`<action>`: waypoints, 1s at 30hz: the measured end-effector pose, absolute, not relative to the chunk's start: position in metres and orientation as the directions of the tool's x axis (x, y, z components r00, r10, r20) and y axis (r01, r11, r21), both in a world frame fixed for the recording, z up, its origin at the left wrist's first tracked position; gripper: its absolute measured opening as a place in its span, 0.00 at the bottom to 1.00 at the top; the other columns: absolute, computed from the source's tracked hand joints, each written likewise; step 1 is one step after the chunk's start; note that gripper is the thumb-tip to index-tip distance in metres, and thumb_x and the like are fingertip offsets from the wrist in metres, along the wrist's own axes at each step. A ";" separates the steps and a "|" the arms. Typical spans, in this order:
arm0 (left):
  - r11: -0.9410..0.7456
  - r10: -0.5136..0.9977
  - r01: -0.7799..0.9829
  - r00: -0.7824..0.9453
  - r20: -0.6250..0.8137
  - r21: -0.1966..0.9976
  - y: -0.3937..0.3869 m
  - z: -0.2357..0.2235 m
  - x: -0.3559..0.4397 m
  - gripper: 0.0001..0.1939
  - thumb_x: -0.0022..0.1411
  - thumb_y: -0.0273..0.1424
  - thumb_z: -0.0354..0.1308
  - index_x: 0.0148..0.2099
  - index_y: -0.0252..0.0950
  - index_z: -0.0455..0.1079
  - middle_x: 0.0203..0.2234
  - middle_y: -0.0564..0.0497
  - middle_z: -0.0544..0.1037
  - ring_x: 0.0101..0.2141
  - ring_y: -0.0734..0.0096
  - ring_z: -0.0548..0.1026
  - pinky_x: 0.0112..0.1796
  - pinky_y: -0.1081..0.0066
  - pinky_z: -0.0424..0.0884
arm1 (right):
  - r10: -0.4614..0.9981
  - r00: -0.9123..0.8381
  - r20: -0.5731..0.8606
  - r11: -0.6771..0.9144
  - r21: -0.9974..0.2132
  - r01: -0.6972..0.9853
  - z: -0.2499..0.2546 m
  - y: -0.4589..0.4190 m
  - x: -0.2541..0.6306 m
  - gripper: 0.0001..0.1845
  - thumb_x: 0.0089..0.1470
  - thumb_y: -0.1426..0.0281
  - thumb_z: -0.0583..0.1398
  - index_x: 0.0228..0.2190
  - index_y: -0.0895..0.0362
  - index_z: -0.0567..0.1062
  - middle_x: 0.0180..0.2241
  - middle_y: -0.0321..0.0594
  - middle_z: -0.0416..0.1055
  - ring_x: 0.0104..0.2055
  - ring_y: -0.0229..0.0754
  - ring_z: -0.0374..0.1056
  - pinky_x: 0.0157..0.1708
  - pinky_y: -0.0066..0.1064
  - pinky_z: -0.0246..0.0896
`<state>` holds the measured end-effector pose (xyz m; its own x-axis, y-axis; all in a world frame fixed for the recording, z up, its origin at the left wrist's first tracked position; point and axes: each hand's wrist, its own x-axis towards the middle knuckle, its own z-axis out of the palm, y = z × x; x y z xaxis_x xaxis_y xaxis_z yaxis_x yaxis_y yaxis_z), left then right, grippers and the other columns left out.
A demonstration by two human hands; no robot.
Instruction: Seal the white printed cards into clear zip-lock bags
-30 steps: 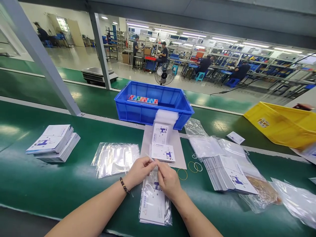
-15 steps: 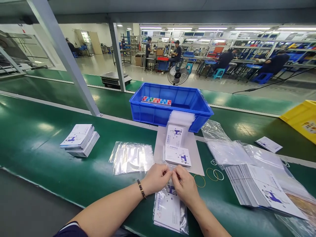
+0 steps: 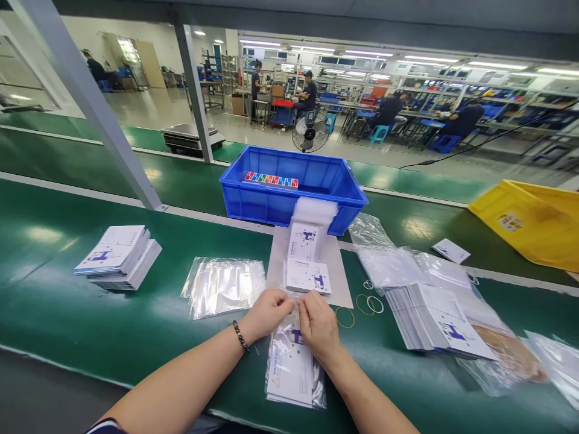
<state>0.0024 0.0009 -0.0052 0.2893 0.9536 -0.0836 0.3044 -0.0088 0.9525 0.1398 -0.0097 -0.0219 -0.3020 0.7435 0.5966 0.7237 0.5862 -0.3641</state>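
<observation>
A clear plastic bag with a white booklet inside (image 3: pixel 293 367) lies on the green belt (image 3: pixel 90 325) in front of me. My left hand (image 3: pixel 268 313) and my right hand (image 3: pixel 318 325) both pinch the bag's top edge, fingers closed, fingertips almost touching. Just beyond my hands a small pile of white booklets (image 3: pixel 307 274) rests on a grey card sheet (image 3: pixel 339 277). A stack of empty clear bags (image 3: pixel 224 286) lies to the left of my left hand.
A blue crate (image 3: pixel 289 187) stands behind the card sheet. More booklet stacks lie at the left (image 3: pixel 117 256) and right (image 3: pixel 441 325), with loose bags (image 3: pixel 393 262) and rubber bands (image 3: pixel 362 304) nearby. A yellow bin (image 3: pixel 527 220) sits far right. People work in the background.
My hands stay pinched on the bag's top edge with only small finger shifts. The view has swung sideways and back; nothing on the belt has moved.
</observation>
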 end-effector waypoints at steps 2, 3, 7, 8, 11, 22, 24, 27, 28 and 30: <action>-0.017 0.962 0.274 0.266 -0.058 0.962 0.002 -0.005 0.000 0.14 0.52 0.33 0.46 0.17 0.36 0.55 0.13 0.58 0.56 0.19 0.77 0.56 0.23 0.75 0.54 | 0.780 -0.310 0.543 0.595 -0.492 0.635 -0.019 -0.010 0.142 0.12 0.57 0.74 0.46 0.25 0.56 0.64 0.23 0.37 0.62 0.27 0.38 0.59 0.27 0.29 0.54; -0.028 0.964 0.267 0.263 -0.045 0.963 0.002 -0.006 -0.001 0.15 0.53 0.34 0.45 0.17 0.36 0.56 0.14 0.58 0.57 0.20 0.77 0.57 0.23 0.75 0.54 | 0.802 -0.311 0.511 0.583 -0.551 0.597 -0.017 -0.010 0.142 0.10 0.57 0.73 0.47 0.27 0.57 0.65 0.24 0.38 0.63 0.28 0.38 0.60 0.28 0.29 0.56; -0.087 0.959 0.302 0.283 -0.002 0.949 0.001 -0.006 -0.002 0.16 0.55 0.33 0.46 0.17 0.35 0.56 0.14 0.57 0.59 0.20 0.77 0.58 0.24 0.75 0.55 | 0.859 -0.293 0.419 0.511 -0.684 0.521 -0.013 -0.010 0.143 0.02 0.51 0.72 0.54 0.30 0.56 0.66 0.28 0.38 0.65 0.29 0.38 0.61 0.29 0.29 0.58; -0.100 0.960 0.314 0.279 0.009 0.944 0.001 -0.006 -0.002 0.15 0.55 0.33 0.46 0.17 0.35 0.56 0.14 0.57 0.59 0.21 0.76 0.59 0.24 0.75 0.56 | 0.865 -0.291 0.410 0.502 -0.700 0.508 -0.012 -0.010 0.143 0.02 0.50 0.73 0.54 0.30 0.56 0.67 0.28 0.38 0.65 0.29 0.38 0.61 0.29 0.29 0.58; -0.122 0.958 0.332 0.285 0.024 0.935 0.000 -0.006 -0.001 0.15 0.55 0.33 0.47 0.18 0.35 0.57 0.16 0.56 0.61 0.22 0.76 0.61 0.25 0.75 0.57 | 0.870 -0.293 0.398 0.493 -0.729 0.474 -0.012 -0.009 0.145 0.06 0.51 0.75 0.52 0.27 0.56 0.68 0.26 0.37 0.65 0.29 0.38 0.61 0.28 0.29 0.58; -0.046 0.932 0.385 0.349 -0.099 0.922 -0.009 -0.002 0.006 0.13 0.50 0.30 0.46 0.16 0.36 0.54 0.12 0.56 0.61 0.18 0.76 0.60 0.22 0.75 0.57 | 0.796 -0.199 0.571 0.438 -0.316 0.842 -0.021 -0.007 0.143 0.14 0.53 0.76 0.46 0.20 0.57 0.65 0.20 0.40 0.61 0.26 0.42 0.57 0.26 0.34 0.54; 0.051 0.936 0.313 0.317 -0.155 0.948 -0.007 -0.002 0.004 0.13 0.50 0.32 0.46 0.16 0.36 0.57 0.12 0.56 0.63 0.17 0.76 0.62 0.22 0.75 0.59 | 0.761 -0.221 0.610 0.478 -0.297 0.827 -0.019 -0.009 0.143 0.12 0.55 0.74 0.47 0.27 0.59 0.69 0.25 0.44 0.64 0.30 0.43 0.60 0.30 0.35 0.57; 0.191 0.944 0.212 0.228 -0.238 0.958 0.000 -0.001 -0.002 0.15 0.50 0.34 0.47 0.15 0.36 0.56 0.10 0.57 0.61 0.14 0.79 0.59 0.18 0.77 0.55 | 0.695 -0.360 0.622 0.618 -0.261 0.742 -0.013 -0.015 0.142 0.13 0.53 0.67 0.52 0.38 0.59 0.70 0.37 0.50 0.65 0.38 0.46 0.62 0.35 0.37 0.60; 0.225 0.938 0.198 0.221 -0.267 0.954 0.002 0.000 -0.005 0.15 0.50 0.34 0.47 0.14 0.36 0.54 0.09 0.58 0.59 0.13 0.79 0.57 0.17 0.77 0.53 | 0.689 -0.399 0.605 0.641 -0.252 0.725 -0.012 -0.016 0.141 0.13 0.53 0.66 0.53 0.38 0.58 0.70 0.38 0.50 0.65 0.38 0.46 0.62 0.35 0.37 0.60; 0.221 0.937 0.216 0.225 -0.269 0.951 0.004 0.004 -0.010 0.16 0.52 0.36 0.47 0.15 0.37 0.54 0.09 0.57 0.59 0.13 0.79 0.56 0.16 0.76 0.53 | 0.711 -0.432 0.554 0.650 -0.287 0.704 -0.009 -0.018 0.141 0.11 0.53 0.70 0.51 0.33 0.58 0.72 0.32 0.47 0.68 0.33 0.44 0.63 0.31 0.36 0.60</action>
<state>-0.0104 0.0038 0.0042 0.2248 0.9366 -0.2689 0.2164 0.2211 0.9509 0.1414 -0.0177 -0.0093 -0.4317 0.7115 0.5545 0.7035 0.6503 -0.2867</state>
